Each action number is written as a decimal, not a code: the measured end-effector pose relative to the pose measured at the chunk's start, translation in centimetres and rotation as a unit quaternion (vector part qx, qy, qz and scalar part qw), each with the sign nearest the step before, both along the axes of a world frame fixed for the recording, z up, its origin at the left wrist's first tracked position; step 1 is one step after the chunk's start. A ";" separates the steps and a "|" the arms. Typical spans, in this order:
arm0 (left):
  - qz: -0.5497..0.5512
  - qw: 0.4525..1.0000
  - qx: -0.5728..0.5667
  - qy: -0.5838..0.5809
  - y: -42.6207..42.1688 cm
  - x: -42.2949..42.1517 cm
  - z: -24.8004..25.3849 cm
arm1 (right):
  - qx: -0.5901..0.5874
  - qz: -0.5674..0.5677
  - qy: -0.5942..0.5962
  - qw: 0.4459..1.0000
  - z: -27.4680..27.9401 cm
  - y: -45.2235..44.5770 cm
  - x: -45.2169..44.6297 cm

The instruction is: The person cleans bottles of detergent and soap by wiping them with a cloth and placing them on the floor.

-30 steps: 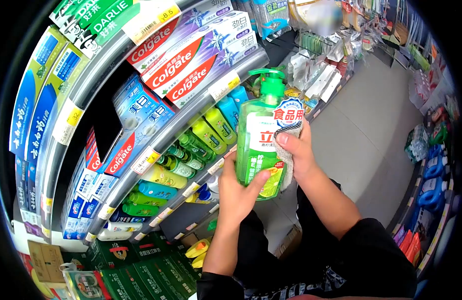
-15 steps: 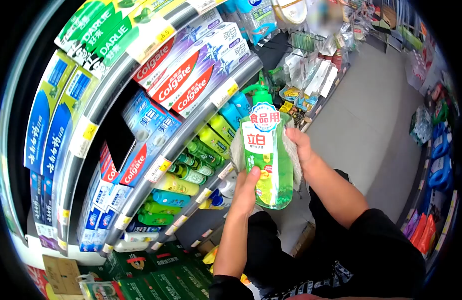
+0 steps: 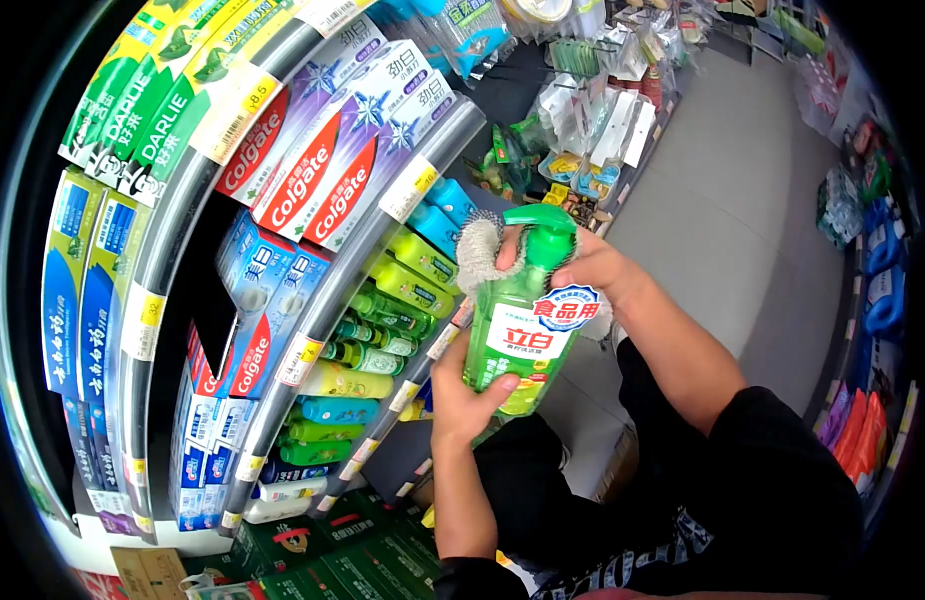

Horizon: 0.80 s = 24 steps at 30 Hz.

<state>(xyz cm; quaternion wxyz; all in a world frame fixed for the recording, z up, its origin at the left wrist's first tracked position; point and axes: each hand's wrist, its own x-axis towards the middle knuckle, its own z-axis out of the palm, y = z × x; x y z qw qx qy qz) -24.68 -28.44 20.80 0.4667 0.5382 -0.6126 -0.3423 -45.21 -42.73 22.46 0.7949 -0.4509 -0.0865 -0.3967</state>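
Note:
A green pump bottle of dish soap (image 3: 515,338) with a white and blue label is held up before me, tilted. My left hand (image 3: 466,398) is closed around its lower body, thumb across the front. At the neck, just under the green pump head (image 3: 544,228), my right hand (image 3: 592,268) presses a grey cloth (image 3: 479,256) around the bottle. Some of the cloth bunches out to the left of the pump, and a bit shows below my right hand. Part of the right fingers lies hidden behind the bottle and cloth.
On the left, curved shelves hold toothpaste boxes (image 3: 322,170) above several lying bottles (image 3: 387,315). Price tags line the shelf edge (image 3: 407,190). Dark green cartons (image 3: 332,550) stand at lower left. A grey floor aisle (image 3: 712,200) runs right, with blue jugs (image 3: 882,290) beyond.
My right hand and the cloth have moved up from the bottle's side to its neck. The bottle has tipped, its label turning, and my left hand has shifted left and downward. The view has shifted slightly.

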 end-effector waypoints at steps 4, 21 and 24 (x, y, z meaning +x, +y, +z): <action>0.015 0.999 0.012 0.033 0.1 0.9 -0.5 | -0.022 -0.074 0.055 0.995 0.3 0.7 0.4; 0.157 0.983 -0.097 0.013 0.2 1.0 -0.7 | 0.057 -0.123 0.057 0.989 0.9 2.3 1.6; 0.184 0.973 -0.128 0.045 0.1 0.6 -1.0 | 0.060 -0.079 0.004 0.995 0.5 2.4 2.2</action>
